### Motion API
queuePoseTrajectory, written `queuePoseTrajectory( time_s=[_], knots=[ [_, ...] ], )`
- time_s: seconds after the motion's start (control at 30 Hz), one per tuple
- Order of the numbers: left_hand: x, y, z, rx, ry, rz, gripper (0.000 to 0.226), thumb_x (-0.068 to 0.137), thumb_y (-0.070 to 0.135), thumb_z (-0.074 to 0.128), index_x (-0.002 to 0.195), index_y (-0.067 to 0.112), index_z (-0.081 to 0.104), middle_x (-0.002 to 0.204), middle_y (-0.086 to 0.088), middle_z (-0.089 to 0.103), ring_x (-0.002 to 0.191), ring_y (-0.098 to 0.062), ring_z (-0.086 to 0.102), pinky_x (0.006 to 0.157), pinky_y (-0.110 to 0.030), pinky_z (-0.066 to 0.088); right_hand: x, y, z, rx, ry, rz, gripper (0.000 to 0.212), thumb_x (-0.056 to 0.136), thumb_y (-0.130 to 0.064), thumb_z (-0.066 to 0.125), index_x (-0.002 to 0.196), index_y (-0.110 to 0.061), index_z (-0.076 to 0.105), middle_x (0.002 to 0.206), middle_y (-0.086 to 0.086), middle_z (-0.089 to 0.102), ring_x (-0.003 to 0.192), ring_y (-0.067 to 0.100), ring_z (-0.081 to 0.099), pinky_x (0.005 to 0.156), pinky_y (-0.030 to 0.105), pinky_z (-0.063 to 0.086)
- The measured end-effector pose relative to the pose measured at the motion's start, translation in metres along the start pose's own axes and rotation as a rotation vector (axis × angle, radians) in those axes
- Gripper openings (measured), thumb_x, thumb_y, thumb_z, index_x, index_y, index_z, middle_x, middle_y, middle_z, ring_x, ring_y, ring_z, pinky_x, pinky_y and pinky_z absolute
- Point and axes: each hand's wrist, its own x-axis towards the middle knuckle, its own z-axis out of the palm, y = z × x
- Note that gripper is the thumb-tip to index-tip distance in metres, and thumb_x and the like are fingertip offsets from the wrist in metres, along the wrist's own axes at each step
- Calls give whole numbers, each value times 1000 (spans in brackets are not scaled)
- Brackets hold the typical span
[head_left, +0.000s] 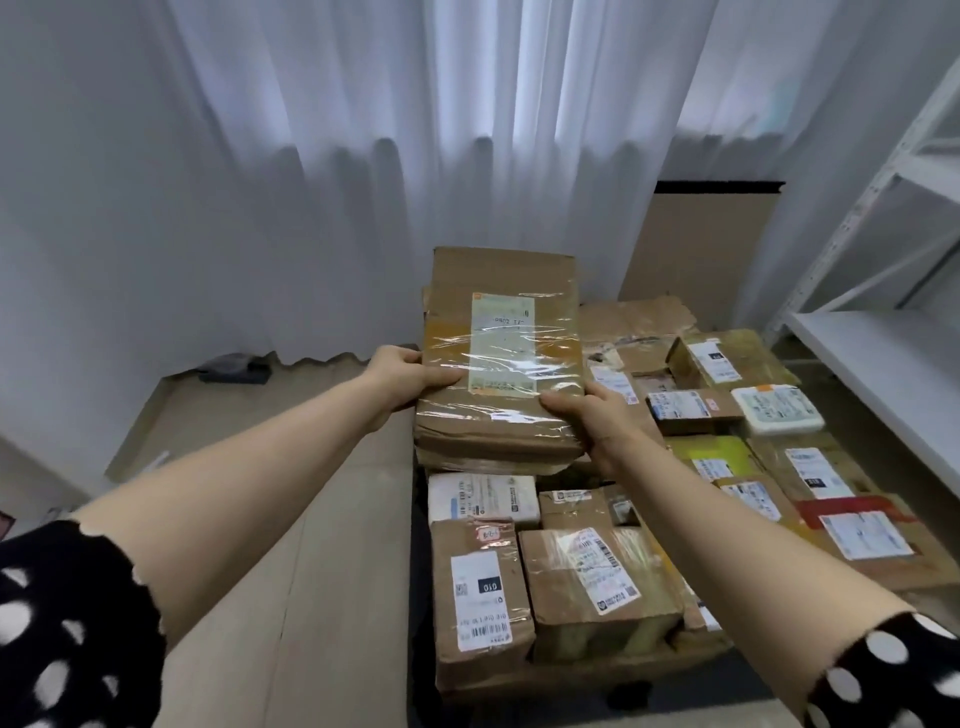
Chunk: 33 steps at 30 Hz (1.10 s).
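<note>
Head view: both hands grasp large taped cardboard box (501, 358), left hand (402, 375) curled round its left edge, right hand (605, 421) round near right corner. Box sits above far left corner of parcel pile (675, 467); whether resting or lifted, cannot tell. Step in hand, by my reading: picking box off pile. Next move calls for level two-handed carry clear of stack. Around: white parcel (480, 498) just beneath, small white packet (776, 409) to right, shelf (878, 358) close on right, curtain (363, 156) behind. Shelf narrows any swing right.
</note>
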Motion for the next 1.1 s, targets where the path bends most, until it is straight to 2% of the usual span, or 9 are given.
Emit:
queuePoseTrajectory(
  time_s=[0.1,0.2,0.4,0.53,0.7,0.77,0.83,1.0,1.1],
  knots=[
    [28,5,-20,13,-21,1,44,74,24,81,109,7,63,101,-5,69,88,-17,68,78,-28,56,24,3,20,27,19,9,30,77,-6,74,105,-13,65,101,8,72,96,27,68,92,43,53],
    [67,11,-40,52,-52,0,50,72,27,82,113,7,62,104,-6,69,91,-19,68,84,-32,56,52,-1,40,34,44,7,35,77,-6,75,110,-10,65,101,7,73,96,25,69,91,40,53],
    [166,15,-96,67,-166,17,47,72,27,82,111,9,65,100,-3,70,90,-17,68,88,-35,55,124,-8,99,117,124,19,29,81,-4,70,108,-13,65,94,2,73,83,16,70,62,23,54],
    [227,18,-155,93,-210,0,47,70,29,83,109,10,66,102,-3,70,92,-17,67,90,-36,54,171,-11,165,150,202,79,35,79,-4,71,113,-8,63,110,14,70,102,30,66,90,42,53],
    [287,35,-199,110,-270,16,44,72,28,82,109,10,66,102,-2,69,94,-17,66,91,-35,54,217,-27,216,176,280,88,34,79,-4,72,111,-5,62,109,15,69,94,27,66,79,32,55],
    [308,39,-203,115,-297,21,44,73,28,81,110,11,65,101,-1,69,92,-16,66,88,-33,55,236,-32,222,178,325,87,30,79,-12,74,107,-8,64,107,13,70,96,27,67,86,37,55],
    [330,45,-201,109,-326,27,42,75,28,80,110,11,65,97,2,68,86,-12,65,78,-27,55,255,-37,221,174,389,84,33,77,-19,77,106,-10,65,105,11,71,100,29,66,93,44,52],
    [388,62,-185,132,-381,42,38,77,27,78,110,12,63,95,4,65,80,-8,62,66,-20,52,310,-45,208,153,463,98,27,81,-20,74,104,-11,65,103,12,70,97,30,65,92,44,52],
    [432,79,-174,146,-376,33,33,77,24,78,105,13,65,91,4,67,80,-10,65,69,-23,53,357,-56,197,169,471,87,27,81,-19,74,105,-9,65,102,13,70,94,29,66,92,44,52]
  ],
)
